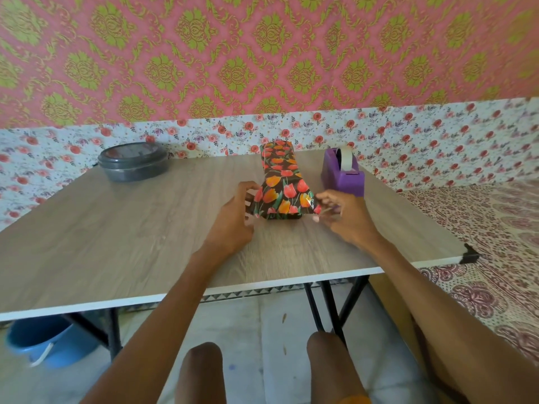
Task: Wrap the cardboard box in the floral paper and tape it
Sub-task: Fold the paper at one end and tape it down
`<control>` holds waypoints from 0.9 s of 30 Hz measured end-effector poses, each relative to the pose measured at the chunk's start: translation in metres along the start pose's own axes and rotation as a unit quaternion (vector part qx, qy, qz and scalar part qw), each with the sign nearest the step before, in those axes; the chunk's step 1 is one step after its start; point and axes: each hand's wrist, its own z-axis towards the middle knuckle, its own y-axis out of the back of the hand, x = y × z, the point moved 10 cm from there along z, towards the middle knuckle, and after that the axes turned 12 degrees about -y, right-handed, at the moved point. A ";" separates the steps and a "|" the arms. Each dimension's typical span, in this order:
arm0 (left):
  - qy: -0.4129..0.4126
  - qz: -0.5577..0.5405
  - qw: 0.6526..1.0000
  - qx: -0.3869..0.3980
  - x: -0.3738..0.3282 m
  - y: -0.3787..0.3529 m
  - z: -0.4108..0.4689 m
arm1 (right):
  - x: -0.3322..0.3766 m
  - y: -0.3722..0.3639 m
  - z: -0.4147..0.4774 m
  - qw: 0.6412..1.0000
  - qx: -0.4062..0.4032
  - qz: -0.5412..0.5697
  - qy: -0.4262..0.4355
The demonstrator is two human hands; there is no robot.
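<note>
On the table's near middle, hands at the parcel: both hands work the near end of a box already covered in floral paper (281, 182).
Left hand (233, 218): fingers curled and pinched on the left flap of paper at the near end; thumb and fingertips meet on the paper's edge.
Right hand (347, 217): fingers drawn together just right of the near-end flap; a thin clear strip, seemingly tape, shows between the fingertips, though blur makes it hard to tell how firmly it is held.
Near end of parcel: the paper flares out wider than the box on both sides, with its lower edge resting on the tabletop.
Box: lies lengthwise, running away from the person toward the wall, fully hidden under dark paper printed with red and orange tulips.
Tape dispenser (342, 173): purple, loaded with a pale roll, standing just right of the parcel and beyond the right hand.
Round container (133, 161): dark grey with a lid, well apart at the far left of the table.
Table (145, 228): wood-grain top with a white edge, on black legs.
Below the table: a blue basin (49, 342) on the floor at left; the person's knees in the foreground.
</note>
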 end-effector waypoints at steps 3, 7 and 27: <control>-0.017 0.088 0.995 -0.038 -0.007 0.008 -0.001 | 0.016 0.003 0.000 0.996 -0.043 -0.043 0.067; -0.042 0.205 0.978 -0.020 -0.012 0.008 0.004 | 0.022 0.006 -0.003 0.991 -0.077 -0.056 0.094; -0.247 0.287 0.925 0.031 -0.024 0.011 -0.005 | 0.031 0.013 -0.011 0.985 -0.097 0.006 0.141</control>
